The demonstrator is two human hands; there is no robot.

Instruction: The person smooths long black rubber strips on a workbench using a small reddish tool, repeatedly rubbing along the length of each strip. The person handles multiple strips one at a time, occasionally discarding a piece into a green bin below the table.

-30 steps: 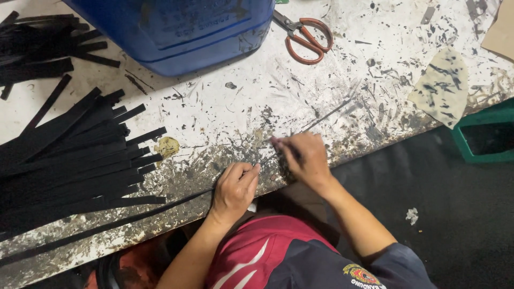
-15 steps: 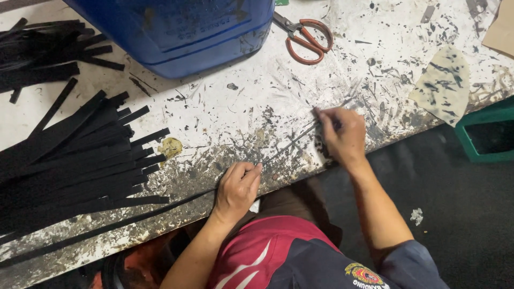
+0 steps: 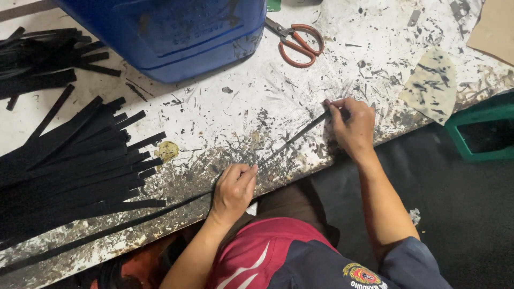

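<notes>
The left hand is pressing a long black strip flat against the near edge of the table, fingers curled closed on it. The right hand is pinching a thin tool, closed around it, with the tip resting on the narrow far end of the strip. In my judgement, firm downward pressure from the left hand and a steady, straight line along the strip are what the work is calling for. The table is white, heavily scored and stained. A pile of cut black strips is lying to the left, a blue container behind, and orange-handled scissors beyond. A green bin is sitting beside the table over a dark floor.
</notes>
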